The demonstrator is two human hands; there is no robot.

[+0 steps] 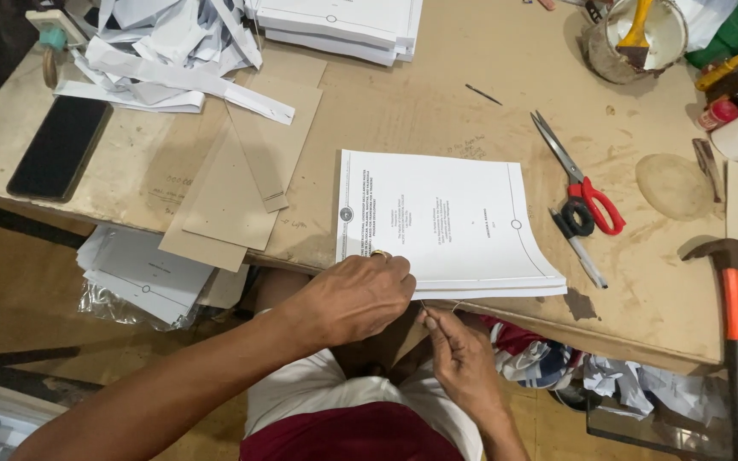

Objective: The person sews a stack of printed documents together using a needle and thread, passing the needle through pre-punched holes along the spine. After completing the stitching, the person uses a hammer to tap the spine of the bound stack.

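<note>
**Hands at the near edge of a paper stack**

A thick stack of white printed sheets [446, 226] lies on the tabletop [437, 111], its near edge overhanging. The left hand [356, 297] presses on the stack's near left corner, grip closed against the paper. Just beneath the edge, the right hand [461, 354] pinches a thin thread [439, 302], grip together. Red-handled scissors [578, 183] lie right of the stack.

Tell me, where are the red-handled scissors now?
The red-handled scissors lie on the table, just right of the paper stack and left of the hammer.
</note>
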